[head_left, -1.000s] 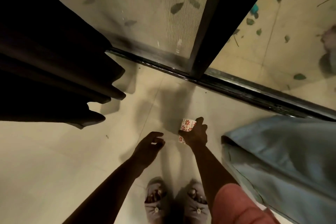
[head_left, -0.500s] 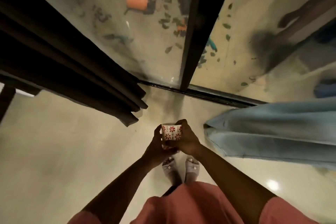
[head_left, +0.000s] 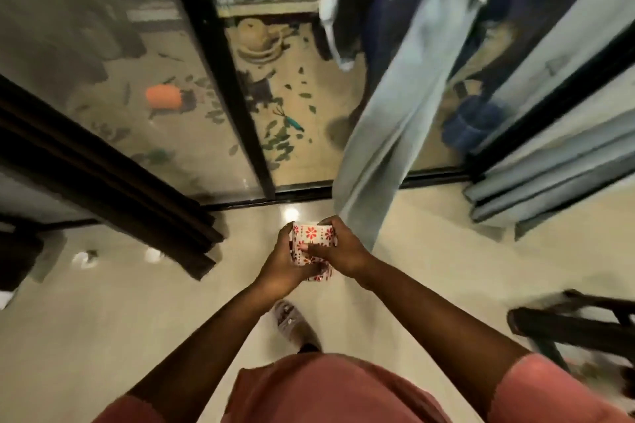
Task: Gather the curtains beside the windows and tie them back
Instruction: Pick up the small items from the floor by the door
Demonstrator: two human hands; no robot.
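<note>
Tieback band (head_left: 314,240), white with red flowers, is gripped by both hands: left hand (head_left: 287,266) curled under it, right hand (head_left: 338,247) pinching its front. Pale blue curtain (head_left: 388,134) hangs just beside, dark curtain (head_left: 113,178) at left.

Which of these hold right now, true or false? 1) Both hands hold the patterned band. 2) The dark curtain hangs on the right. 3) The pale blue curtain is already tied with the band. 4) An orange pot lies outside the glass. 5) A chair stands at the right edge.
1) True: the left hand and right hand both grip the band.
2) False: the dark curtain hangs on the left; the pale blue curtain is on the right.
3) False: the band is in the hands, not round the blue curtain, which hangs loose.
4) True: the orange pot lies on its side beyond the glass.
5) True: a dark chair shows at the right edge.
</note>
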